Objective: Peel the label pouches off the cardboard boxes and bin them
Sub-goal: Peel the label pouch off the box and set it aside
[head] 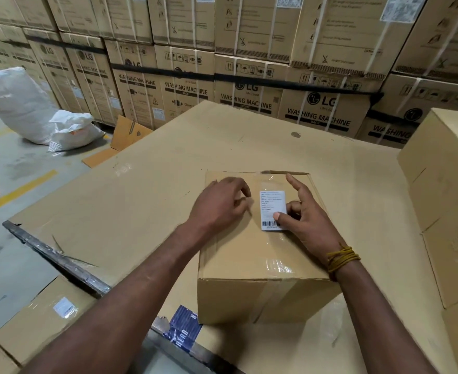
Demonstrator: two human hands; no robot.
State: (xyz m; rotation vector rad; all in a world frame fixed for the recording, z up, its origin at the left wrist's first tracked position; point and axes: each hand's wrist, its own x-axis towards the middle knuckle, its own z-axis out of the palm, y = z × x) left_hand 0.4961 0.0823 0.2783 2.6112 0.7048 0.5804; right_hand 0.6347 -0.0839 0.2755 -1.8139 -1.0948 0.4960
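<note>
Cardboard fills most of the frame: a small taped box (260, 265) is seen at centre, resting on a broad cardboard sheet (168, 163) that covers the work surface. On the top face of the box, right of its middle, a white label pouch (272, 206) with printed lines and a barcode at its lower end is stuck flat under clear film.

The right hand (303, 214) is laid over the right edge of the pouch. Its thumb is pressed on the lower part of the label near the barcode, its index finger is raised and pointed toward the far edge of the box, and the remaining fingers are curled beside the pouch. A yellow cord bracelet (342, 259) is worn on that wrist.

The left hand (222, 203) is rested on the box top just left of the pouch, fingers bent with the tips at or near the pouch's left edge; whether the edge is pinched cannot be told.

At the right edge of the frame a taller plain box (443, 184) is stacked. Across the top, rows of strapped washing machine cartons (249, 90) are seen, and 2 white sacks (33, 109) are seen at upper left on the floor.
</note>
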